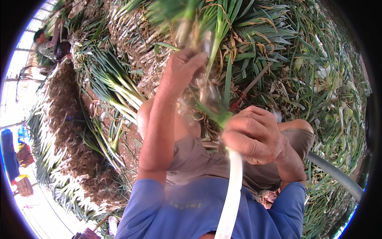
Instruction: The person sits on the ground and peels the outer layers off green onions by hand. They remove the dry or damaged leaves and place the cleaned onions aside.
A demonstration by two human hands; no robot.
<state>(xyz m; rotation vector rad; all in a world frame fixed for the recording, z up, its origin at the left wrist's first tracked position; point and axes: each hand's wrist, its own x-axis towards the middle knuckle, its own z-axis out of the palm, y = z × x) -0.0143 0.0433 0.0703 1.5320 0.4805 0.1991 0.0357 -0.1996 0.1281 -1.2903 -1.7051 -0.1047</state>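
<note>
My right hand (253,136) is closed around a long green onion (231,182). Its thick white stem runs down in front of the blue shirt, and its green part (222,119) points up and left from my fist. Farther forward and to the left is my left hand (185,68), its fingers curled and the thumb bent in. Blurred, pale strips lie beside those fingers, and a green leaf (167,45) shows just behind them; whether the hand grips any of this is unclear. Directly beyond, more green onions (216,44) lie with their leaves pointing away.
Trimmed leaves (322,98) cover the ground at right. A bunch of green onions (119,86) lies by my left knee, with a long rooted row (71,125) farther left. A grey pipe (334,173) slants at lower right. Another person (49,44) is at upper left.
</note>
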